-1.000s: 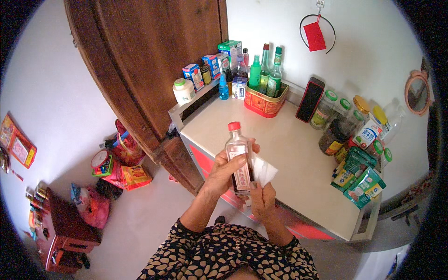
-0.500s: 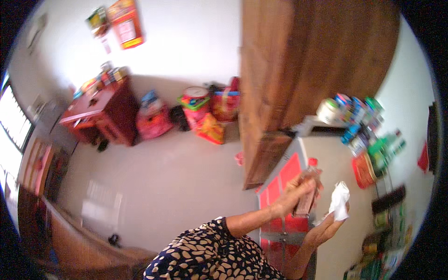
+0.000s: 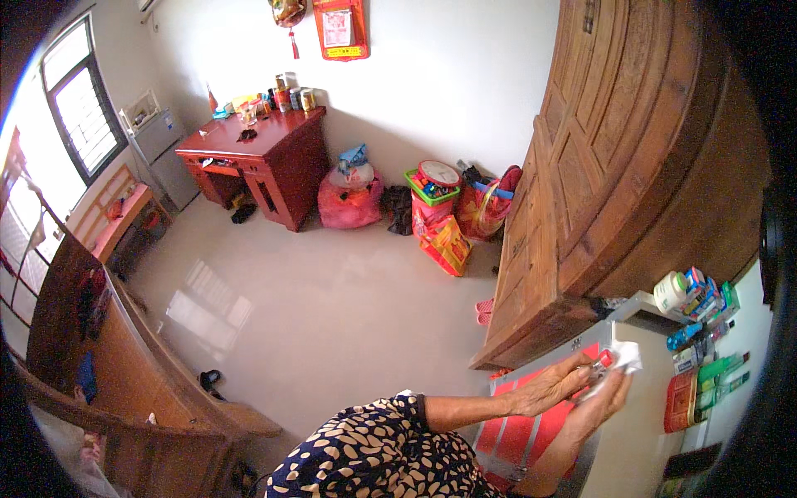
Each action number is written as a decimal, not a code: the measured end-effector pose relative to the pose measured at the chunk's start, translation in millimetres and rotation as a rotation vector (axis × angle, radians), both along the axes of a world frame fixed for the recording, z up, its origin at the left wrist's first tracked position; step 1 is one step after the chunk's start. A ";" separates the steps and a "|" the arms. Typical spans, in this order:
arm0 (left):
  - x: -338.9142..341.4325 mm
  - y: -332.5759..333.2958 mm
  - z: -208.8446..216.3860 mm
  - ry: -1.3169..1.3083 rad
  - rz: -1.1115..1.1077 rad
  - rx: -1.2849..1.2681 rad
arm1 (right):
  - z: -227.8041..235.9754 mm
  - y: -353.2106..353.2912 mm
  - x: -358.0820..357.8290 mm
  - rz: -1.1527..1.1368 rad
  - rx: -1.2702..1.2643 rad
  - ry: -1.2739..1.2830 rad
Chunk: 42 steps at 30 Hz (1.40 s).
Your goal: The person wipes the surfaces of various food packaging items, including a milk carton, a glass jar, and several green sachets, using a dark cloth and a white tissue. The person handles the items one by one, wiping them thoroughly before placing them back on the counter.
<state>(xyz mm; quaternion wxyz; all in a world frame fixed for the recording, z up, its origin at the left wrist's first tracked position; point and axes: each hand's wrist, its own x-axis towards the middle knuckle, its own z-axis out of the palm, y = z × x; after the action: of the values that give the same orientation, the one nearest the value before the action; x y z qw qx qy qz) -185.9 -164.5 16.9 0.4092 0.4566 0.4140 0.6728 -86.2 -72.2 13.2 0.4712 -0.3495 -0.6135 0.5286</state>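
My left hand (image 3: 558,387) is closed round a small clear bottle with a red cap (image 3: 605,359). Most of the bottle's body is hidden by the fingers. Just to its right, my right hand (image 3: 608,400) grips a crumpled white cloth (image 3: 628,355), possibly tissue. Cloth and bottle meet by the cap, and the cloth is partly smeared by motion. Both hands are held up at the near edge of a red-and-grey cabinet (image 3: 521,438) with a pale top.
On the cabinet top to the right stand green bottles (image 3: 722,373), a red basket (image 3: 681,400) and a white-lidded jar (image 3: 669,292). A tall wooden wardrobe (image 3: 573,207) rises beyond. Farther off are a red desk (image 3: 286,166), bags (image 3: 353,203) and pink slippers (image 3: 485,310).
The view has turned to the left. My two hands have come together, bringing the bottle, which stood upright apart from the cloth, against the cloth with its cap end tilted toward it.
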 end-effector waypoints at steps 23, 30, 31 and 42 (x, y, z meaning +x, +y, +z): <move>-122.6 15.9 -21.2 -0.247 -0.216 0.211 | 15.8 -7.4 -125.4 0.169 0.053 0.315; -119.3 27.5 -12.7 0.162 0.312 0.088 | 5.0 -20.8 -141.5 -0.118 0.885 -0.265; -120.3 26.9 -4.6 0.028 0.283 0.006 | -0.6 -21.9 -141.3 -0.144 0.932 -0.268; -85.6 52.7 -13.4 -0.210 -0.119 -0.051 | 19.2 -30.0 -64.3 -0.247 0.878 -0.435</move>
<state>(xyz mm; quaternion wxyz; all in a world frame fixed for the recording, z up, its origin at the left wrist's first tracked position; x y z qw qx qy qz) -271.6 -111.8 3.6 0.5010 0.3968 0.3582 0.6806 -150.5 -102.2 32.4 0.4939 -0.2905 -0.8161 0.0757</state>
